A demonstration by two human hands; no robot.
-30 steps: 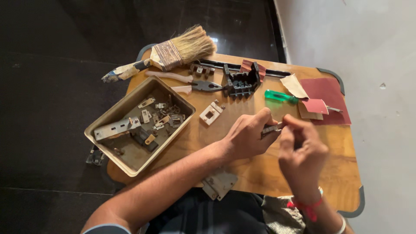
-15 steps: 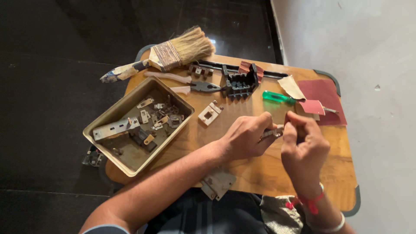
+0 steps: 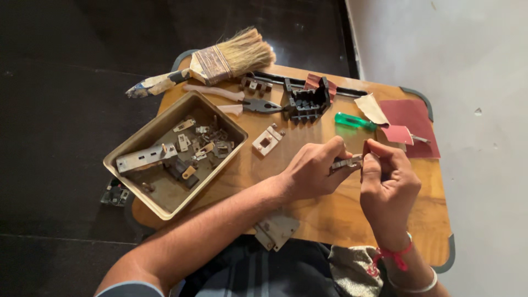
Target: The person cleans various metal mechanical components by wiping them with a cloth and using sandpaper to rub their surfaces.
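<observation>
My left hand (image 3: pixel 313 171) pinches one end of a small grey metal strip (image 3: pixel 346 163) above the wooden table (image 3: pixel 341 214). My right hand (image 3: pixel 388 184) meets it from the right, fingertips closed on the strip's other end. Both hands hover over the table's middle, just in front of a green-handled screwdriver (image 3: pixel 354 121). Most of the strip is hidden by my fingers.
A metal tray (image 3: pixel 165 203) of small metal parts sits at the left. Behind lie a paintbrush (image 3: pixel 220 60), pliers (image 3: pixel 242 104), a black plastic block (image 3: pixel 306 102), a white square part (image 3: pixel 265 141) and red sandpaper sheets (image 3: pixel 411 122). A grey plate (image 3: pixel 276 230) rests at the near edge.
The hands have stayed together on the strip; my right-hand fingers shifted slightly against its end. Nothing else on the table moved.
</observation>
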